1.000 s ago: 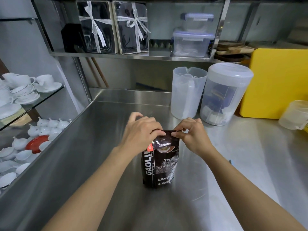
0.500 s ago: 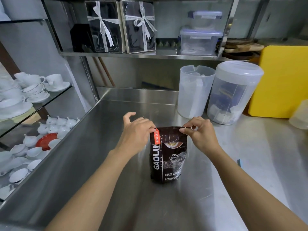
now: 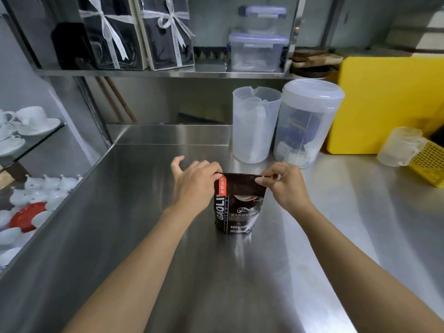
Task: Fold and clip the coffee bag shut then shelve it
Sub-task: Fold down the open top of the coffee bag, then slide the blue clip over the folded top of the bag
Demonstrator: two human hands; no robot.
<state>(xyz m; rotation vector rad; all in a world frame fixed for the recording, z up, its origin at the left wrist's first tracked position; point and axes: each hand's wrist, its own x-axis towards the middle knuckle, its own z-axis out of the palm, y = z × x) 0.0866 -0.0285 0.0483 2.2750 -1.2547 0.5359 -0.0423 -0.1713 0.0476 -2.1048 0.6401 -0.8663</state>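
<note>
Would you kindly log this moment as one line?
stage: folding | coffee bag upright on counter | left hand, right hand pinch top corners | clip: unseen

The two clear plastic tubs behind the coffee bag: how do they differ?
The left tub is open-topped, while the right tub wears a domed lid. The left tub is narrower and holds pale, see-through pieces; the right tub is wider and holds dark blue items. Both are translucent, upright on the steel counter, standing side by side.

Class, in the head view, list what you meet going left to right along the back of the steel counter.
Open clear plastic pitcher → lidded clear plastic canister → yellow cutting board → small clear measuring jug → yellow mesh basket.
</note>
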